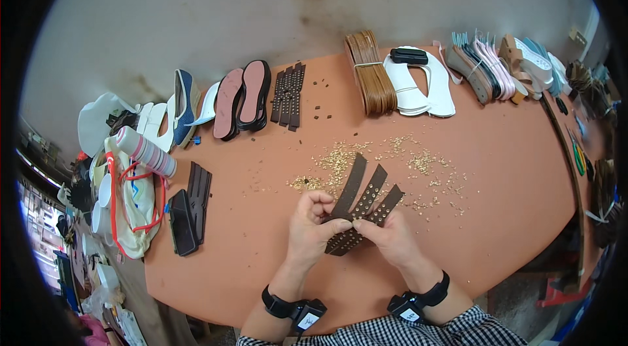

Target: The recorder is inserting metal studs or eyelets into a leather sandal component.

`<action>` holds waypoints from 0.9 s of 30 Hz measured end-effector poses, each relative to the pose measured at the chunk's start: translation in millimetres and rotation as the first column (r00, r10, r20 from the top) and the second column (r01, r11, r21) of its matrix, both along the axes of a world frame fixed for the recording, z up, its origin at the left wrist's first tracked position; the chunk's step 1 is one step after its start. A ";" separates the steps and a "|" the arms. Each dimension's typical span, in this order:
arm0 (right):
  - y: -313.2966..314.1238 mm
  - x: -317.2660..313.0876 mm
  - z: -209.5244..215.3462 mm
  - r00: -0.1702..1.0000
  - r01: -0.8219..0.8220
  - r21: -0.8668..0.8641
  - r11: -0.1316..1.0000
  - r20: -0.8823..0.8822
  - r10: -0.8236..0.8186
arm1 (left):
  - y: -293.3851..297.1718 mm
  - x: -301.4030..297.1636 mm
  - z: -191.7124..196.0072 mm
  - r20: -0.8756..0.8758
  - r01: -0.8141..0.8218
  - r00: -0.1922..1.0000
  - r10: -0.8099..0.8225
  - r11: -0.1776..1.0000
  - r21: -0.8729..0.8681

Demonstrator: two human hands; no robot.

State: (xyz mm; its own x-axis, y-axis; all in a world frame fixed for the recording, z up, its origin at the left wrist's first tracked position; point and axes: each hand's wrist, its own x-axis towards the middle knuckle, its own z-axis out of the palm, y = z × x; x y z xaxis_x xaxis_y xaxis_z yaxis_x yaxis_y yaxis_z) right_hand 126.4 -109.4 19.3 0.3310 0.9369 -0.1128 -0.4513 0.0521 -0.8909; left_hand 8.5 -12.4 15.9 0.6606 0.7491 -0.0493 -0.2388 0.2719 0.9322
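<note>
A fan of three dark brown leather straps [365,197], dotted with small gold studs, lies over the orange table [510,169] in front of me. My left hand [313,228] pinches the lower part of the straps from the left, thumb and fingers closed on them. From the right, my right hand [391,236] grips the same lower end with its fingertips. Both wrists wear black bands with small boxes. Loose gold studs [366,161] are scattered on the table just beyond the straps.
Along the far edge lie shoe soles [242,98], studded dark straps [289,94], a bundle of tan straps [371,81], white insoles [425,87] and stacked sandal parts [497,68]. A white bag with red handles [134,195], a striped roll and black pieces [190,208] sit at the left.
</note>
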 end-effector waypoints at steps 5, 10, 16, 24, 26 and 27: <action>0.5 1.3 -4.5 0.999 0.012 0.029 1.000 0.034 -0.013 | 0.3 -1.2 -2.4 0.010 0.029 1.000 -0.029 0.999 0.018; -0.4 2.1 1.2 0.992 0.026 0.035 0.999 0.119 -0.030 | 2.8 -4.8 -2.4 -0.018 0.059 0.998 -0.057 0.995 0.081; -2.1 5.3 -2.2 0.990 -0.030 0.051 0.998 0.140 0.022 | 6.4 -6.9 -4.5 -0.051 0.092 0.995 -0.090 0.995 0.045; 0.6 0.7 -9.8 0.994 -0.012 0.016 1.000 0.105 0.011 | 8.7 -7.0 -2.1 -0.109 0.069 0.992 -0.062 0.996 0.065; 1.7 -2.4 -9.6 1.000 -0.004 0.059 0.998 -0.026 0.006 | 13.6 -10.6 3.2 -0.078 0.170 0.983 -0.164 0.983 0.070; 2.8 -3.0 -8.6 0.996 -0.004 0.079 0.997 -0.088 0.011 | 16.4 -14.3 5.2 -0.060 0.214 0.976 -0.209 0.974 0.074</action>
State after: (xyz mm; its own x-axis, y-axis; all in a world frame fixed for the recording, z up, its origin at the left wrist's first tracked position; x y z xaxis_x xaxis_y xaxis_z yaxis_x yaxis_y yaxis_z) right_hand 123.4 -106.7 10.7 0.3159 0.9464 -0.0678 -0.5290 0.1164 -0.8406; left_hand -5.7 4.1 21.0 0.8026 0.5956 -0.0330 -0.1353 0.2357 0.9624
